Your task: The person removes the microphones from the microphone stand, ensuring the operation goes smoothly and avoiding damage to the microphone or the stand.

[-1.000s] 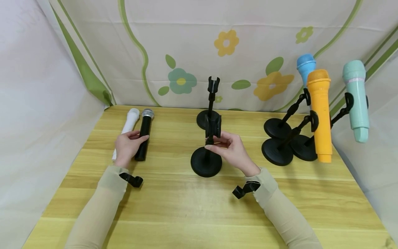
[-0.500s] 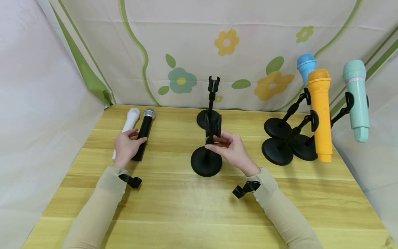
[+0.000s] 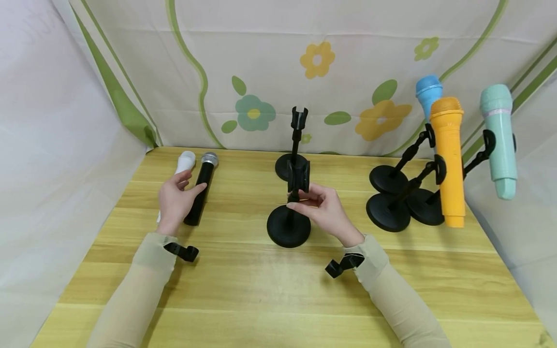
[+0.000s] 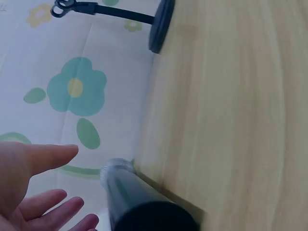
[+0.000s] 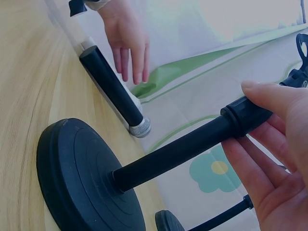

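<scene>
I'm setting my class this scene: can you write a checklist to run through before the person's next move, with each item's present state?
1. Right hand steadies the front black stand with a round base: ok, its fingers grip the stem below the clip.
2. That stand's round base sits on the light wooden table: ok.
3. Its black forked clip holds no microphone: ok.
4. Left hand grips the black cylindrical microphone with a silver mesh head: not ok, its fingers are extended and hold nothing.
5. Left hand is off the white microphone: cannot tell, the hand hides part of it.
</scene>
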`<state>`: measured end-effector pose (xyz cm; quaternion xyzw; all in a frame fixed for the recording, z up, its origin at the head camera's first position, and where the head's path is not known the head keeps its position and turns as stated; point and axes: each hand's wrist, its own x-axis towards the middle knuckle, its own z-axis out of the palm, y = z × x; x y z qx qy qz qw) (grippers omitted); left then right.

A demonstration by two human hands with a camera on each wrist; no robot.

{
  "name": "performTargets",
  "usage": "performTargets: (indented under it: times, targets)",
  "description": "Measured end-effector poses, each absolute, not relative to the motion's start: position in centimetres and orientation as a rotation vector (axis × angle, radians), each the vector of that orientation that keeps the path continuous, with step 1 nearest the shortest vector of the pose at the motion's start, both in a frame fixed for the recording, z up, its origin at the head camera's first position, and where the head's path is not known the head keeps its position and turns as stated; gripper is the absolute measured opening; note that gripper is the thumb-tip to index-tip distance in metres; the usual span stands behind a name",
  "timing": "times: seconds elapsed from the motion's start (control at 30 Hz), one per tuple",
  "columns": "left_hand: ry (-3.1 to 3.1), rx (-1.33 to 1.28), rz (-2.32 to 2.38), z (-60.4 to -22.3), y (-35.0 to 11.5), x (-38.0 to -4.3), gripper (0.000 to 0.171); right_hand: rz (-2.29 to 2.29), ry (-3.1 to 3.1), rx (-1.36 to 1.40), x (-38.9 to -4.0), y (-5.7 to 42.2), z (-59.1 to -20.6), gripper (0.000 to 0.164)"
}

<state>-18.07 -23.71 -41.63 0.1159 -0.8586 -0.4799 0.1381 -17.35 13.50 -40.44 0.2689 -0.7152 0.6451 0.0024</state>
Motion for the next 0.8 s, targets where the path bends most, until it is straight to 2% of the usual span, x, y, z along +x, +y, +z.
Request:
performTargets:
  times: [0.37, 0.8]
  targets:
    - [-2.54, 0.227, -1.404, -41.1, -22.6, -17.7, 0.056, 2.019, -2.256, 0.821, -17.4, 13.5, -40.6, 0.025]
    - [-2.731, 0.326, -1.17, -42.8, -24.0, -17.5, 0.051, 2.048, -2.238, 0.817, -17.2, 13.4, -40.4, 0.026]
